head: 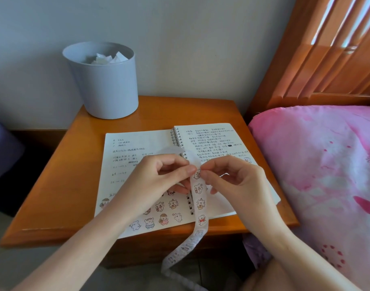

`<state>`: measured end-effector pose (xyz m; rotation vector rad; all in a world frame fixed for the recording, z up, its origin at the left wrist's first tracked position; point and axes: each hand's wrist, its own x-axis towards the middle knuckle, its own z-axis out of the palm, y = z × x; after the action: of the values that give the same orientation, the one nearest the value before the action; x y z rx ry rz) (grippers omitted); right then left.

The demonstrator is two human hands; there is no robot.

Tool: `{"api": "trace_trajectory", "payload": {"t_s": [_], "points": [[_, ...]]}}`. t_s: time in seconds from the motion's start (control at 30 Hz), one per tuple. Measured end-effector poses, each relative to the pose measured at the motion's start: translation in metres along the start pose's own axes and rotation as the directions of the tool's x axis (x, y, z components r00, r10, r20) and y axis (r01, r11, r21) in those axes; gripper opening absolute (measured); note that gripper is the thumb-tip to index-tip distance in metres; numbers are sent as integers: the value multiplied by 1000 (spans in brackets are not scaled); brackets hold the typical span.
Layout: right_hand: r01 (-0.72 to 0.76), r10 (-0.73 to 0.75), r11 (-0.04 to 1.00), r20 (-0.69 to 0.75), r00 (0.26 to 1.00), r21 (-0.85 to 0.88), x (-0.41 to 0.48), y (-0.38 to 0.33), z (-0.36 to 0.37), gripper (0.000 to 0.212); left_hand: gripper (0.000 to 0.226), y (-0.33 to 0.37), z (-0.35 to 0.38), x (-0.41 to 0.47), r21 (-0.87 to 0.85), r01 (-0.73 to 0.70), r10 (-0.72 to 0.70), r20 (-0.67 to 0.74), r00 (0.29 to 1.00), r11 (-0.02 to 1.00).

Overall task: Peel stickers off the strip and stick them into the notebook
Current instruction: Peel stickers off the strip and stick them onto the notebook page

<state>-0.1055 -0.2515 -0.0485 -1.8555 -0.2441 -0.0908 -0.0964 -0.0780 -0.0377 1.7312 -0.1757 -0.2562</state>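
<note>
An open spiral notebook (pixel 138 148) lies on the wooden bedside table, with handwriting on both pages and several bear stickers (pixel 156 215) along the bottom of the left page. A long white sticker strip (pixel 200 204) printed with bears hangs from my hands, over the table's front edge and down toward the floor. My left hand (pixel 159 175) pinches the strip near its top, with the bare backing curling up behind it. My right hand (pixel 232 175) pinches at a bear sticker on the strip, fingertips meeting those of the left hand above the notebook's spine.
A grey round bin (pixel 104 85) holding crumpled white paper stands at the table's back left corner. A bed with pink bedding (pixel 327 169) and a wooden headboard (pixel 327 49) borders the table on the right. A wall is behind.
</note>
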Motion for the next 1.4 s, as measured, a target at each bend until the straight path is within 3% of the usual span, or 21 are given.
{"api": "trace_trajectory", "payload": {"t_s": [0.3, 0.67, 0.8, 0.9, 1.0, 1.1, 1.4], "points": [[-5, 6, 995, 6, 1000, -102, 1, 0, -1, 9, 12, 0, 1, 0, 55, 3, -3, -9, 1000, 998], [39, -29, 947, 38, 999, -318, -3, -2, 4, 10, 14, 0, 2, 1, -21, 94, -95, -51, 994, 995], [60, -56, 946, 21, 998, -319, -3, -5, 4, 12, 15, -2, 1, 2, -78, 118, -123, -53, 991, 990], [-11, 13, 977, 5, 1000, -214, 1, -10, -5, 8, 15, -4, -1, 2, -71, 115, -121, -78, 990, 991], [-174, 175, 979, 3, 985, -109, 10, -11, -23, 7, 14, -7, -2, 2, -18, 101, -103, -90, 991, 995], [-308, 312, 945, 19, 950, -112, 15, -7, -39, 4, 14, -8, -2, 2, 11, 97, -95, -92, 991, 995], [-301, 306, 907, -28, 952, -295, 15, 0, -42, 4, 13, -9, -2, 3, 13, 108, -106, -93, 990, 994]]}}
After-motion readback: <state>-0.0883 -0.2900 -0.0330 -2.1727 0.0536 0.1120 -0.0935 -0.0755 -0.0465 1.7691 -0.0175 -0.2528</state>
